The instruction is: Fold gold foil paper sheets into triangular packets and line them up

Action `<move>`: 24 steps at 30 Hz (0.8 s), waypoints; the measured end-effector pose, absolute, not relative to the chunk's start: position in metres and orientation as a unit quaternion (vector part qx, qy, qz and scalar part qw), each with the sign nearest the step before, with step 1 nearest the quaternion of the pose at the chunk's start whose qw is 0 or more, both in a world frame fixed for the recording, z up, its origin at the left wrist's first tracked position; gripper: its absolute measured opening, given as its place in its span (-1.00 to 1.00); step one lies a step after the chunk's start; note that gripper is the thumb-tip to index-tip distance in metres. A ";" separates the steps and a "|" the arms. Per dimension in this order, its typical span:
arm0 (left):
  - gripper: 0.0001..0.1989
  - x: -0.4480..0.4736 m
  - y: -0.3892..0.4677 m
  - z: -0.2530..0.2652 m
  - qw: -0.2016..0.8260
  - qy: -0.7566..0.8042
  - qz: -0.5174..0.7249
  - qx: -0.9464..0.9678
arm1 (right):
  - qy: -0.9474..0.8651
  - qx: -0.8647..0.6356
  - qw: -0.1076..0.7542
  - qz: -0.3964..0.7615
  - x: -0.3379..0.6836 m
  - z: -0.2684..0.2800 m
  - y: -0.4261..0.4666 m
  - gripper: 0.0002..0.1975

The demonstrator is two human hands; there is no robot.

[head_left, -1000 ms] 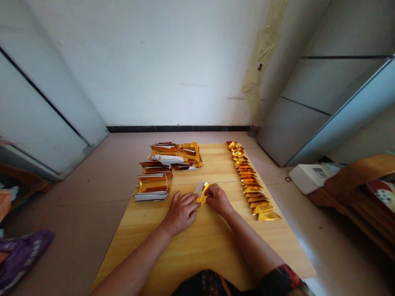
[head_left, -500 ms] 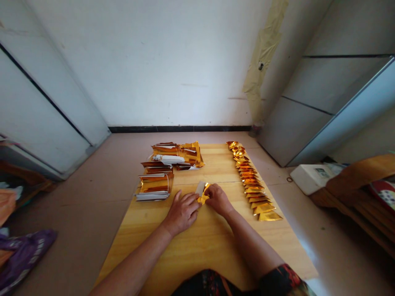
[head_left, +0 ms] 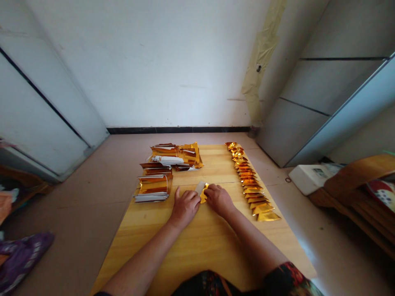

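A small sheet of gold foil paper point(head_left: 203, 193), white on its back and partly folded, lies on the wooden table between my hands. My left hand point(head_left: 186, 205) has its fingers closed on the sheet's left edge, the thumb raised apart. My right hand point(head_left: 219, 200) pinches the right side of the same sheet. Stacks of gold foil paper point(head_left: 154, 183) lie to the left of my left hand, and a white roll point(head_left: 168, 160) rests among them. Right of my right hand, folded gold foil pieces point(head_left: 250, 181) run in an overlapping row.
The wooden table point(head_left: 173, 263) stands on a tiled floor near a white wall point(head_left: 173, 74). A grey cabinet point(head_left: 296, 111) is at the right, beside a white box point(head_left: 308, 179) and a wooden bench point(head_left: 348, 201). A purple bag point(head_left: 27, 255) lies at the lower left.
My left hand has shifted slightly, its fingers drawn closer together along the sheet. More of the sheet's folded gold side shows between the hands. The stacks and the row are unchanged.
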State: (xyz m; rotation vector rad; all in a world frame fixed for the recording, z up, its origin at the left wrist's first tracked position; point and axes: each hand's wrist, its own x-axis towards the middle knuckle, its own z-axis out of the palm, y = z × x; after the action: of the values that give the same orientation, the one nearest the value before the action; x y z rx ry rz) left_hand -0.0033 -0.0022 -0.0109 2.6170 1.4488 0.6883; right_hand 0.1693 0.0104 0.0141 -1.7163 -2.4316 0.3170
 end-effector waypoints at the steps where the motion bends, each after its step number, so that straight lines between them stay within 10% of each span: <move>1: -0.88 -0.007 -0.001 -0.011 0.035 0.464 0.223 0.857 | -0.813 -0.573 0.054 0.091 0.169 0.019 0.007 -0.78; 24: -0.80 -0.014 -0.001 -0.018 -0.022 0.465 0.202 0.861 | -0.894 -0.418 0.139 0.081 0.192 0.006 0.003 -0.83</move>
State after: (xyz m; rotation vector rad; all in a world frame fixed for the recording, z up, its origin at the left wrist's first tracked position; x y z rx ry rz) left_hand -0.0140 -0.0011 -0.0185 2.7452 1.4829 0.6442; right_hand 0.1924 0.0026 0.0056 -1.2084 -2.5845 0.2344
